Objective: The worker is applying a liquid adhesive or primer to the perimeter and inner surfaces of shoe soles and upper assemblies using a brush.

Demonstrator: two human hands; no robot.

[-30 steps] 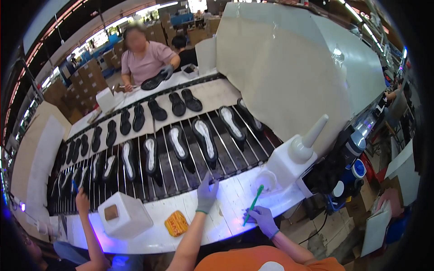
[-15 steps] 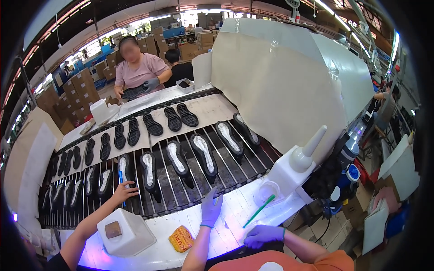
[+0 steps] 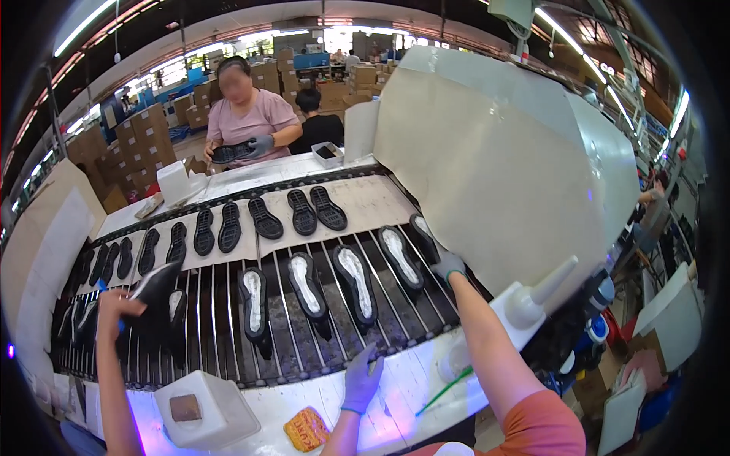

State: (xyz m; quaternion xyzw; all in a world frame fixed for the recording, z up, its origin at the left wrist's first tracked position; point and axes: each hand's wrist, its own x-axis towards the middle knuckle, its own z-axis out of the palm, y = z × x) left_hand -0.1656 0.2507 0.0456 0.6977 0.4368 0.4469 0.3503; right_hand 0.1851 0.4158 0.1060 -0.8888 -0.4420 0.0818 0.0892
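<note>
My right hand (image 3: 449, 266), in a pale glove, reaches to the rod conveyor's far right. It closes on the lower end of a black shoe upper (image 3: 422, 230) lying bottom up; some fingers are hidden. My left hand (image 3: 362, 380), also gloved, is held over the white table edge (image 3: 395, 365), fingers apart and nothing in them. More black uppers (image 3: 355, 281) with white-coated bottoms lie on the metal rods left of that one. Behind them, black soles (image 3: 266, 219) rest in a row on a beige belt (image 3: 365, 194).
At left, another person's bare hand (image 3: 118, 311) holds a raised black shoe upper (image 3: 156, 285) and something blue. A white bottle (image 3: 528, 304), green stick (image 3: 445, 390), orange-yellow packet (image 3: 306, 429) and white container (image 3: 205, 410) stand near. A beige hood (image 3: 509, 167) covers the conveyor's right end.
My right hand has gone from near my body out to the rightmost upper. My left hand stays near the table edge. The neighbour's hand has lifted an upper off the rods and moved left.
</note>
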